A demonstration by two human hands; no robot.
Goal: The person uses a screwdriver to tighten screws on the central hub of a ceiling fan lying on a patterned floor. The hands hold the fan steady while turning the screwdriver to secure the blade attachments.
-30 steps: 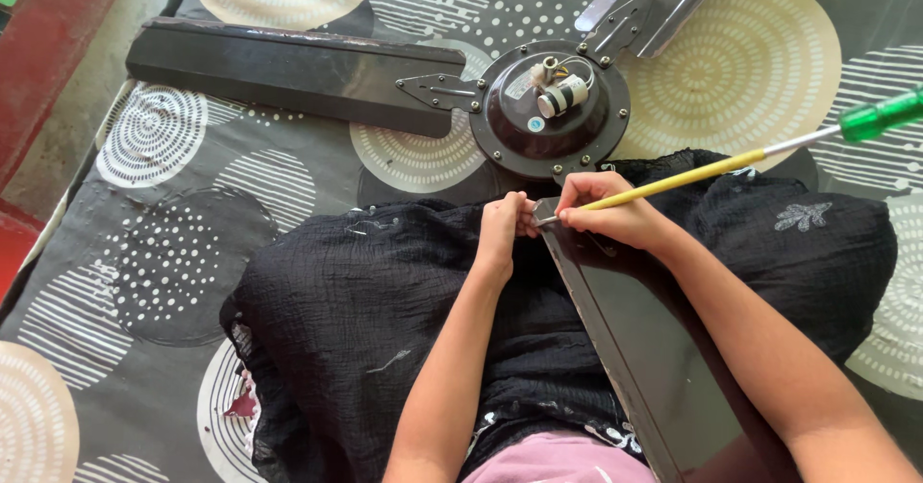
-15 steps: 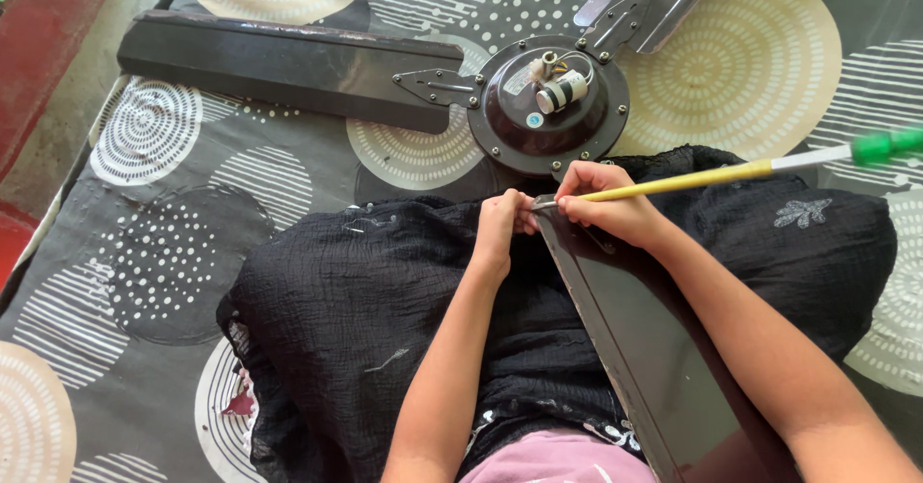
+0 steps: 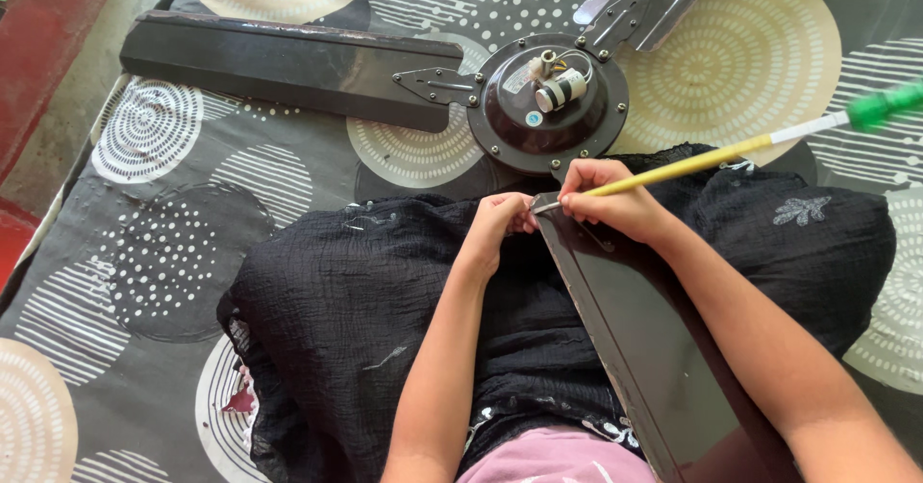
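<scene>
While the right hand point(image 3: 615, 204) grips a yellow screwdriver point(image 3: 711, 159) and the left hand point(image 3: 500, 222) pinches the end of the fan blade point(image 3: 654, 348) lying across the lap, the tip could slip and jab nearby fingers

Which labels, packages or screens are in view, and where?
Round sticker: small, blue and white, on the dark fan motor hub, left of the white cylinder.
Pale label patch: on the hub's top, too small to make out.
No packages or screens.
</scene>
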